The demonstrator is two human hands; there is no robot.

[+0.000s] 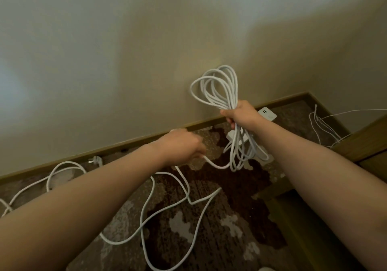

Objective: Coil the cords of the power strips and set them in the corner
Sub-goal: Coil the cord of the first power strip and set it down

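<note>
The right hand is clenched around a bundle of coiled white round power cord, its loops standing above the fist and hanging below it. Just behind this hand, a white rectangular plastic power strip lies on the brown patterned carpet against the wooden baseboard. The left hand pinches the loose run of the same cord, which sags across to the bundle. Below both hands, the rest of the white cord sprawls in loose curves over the carpet. Far left of the left hand, a white plug rests by the baseboard.
</note>
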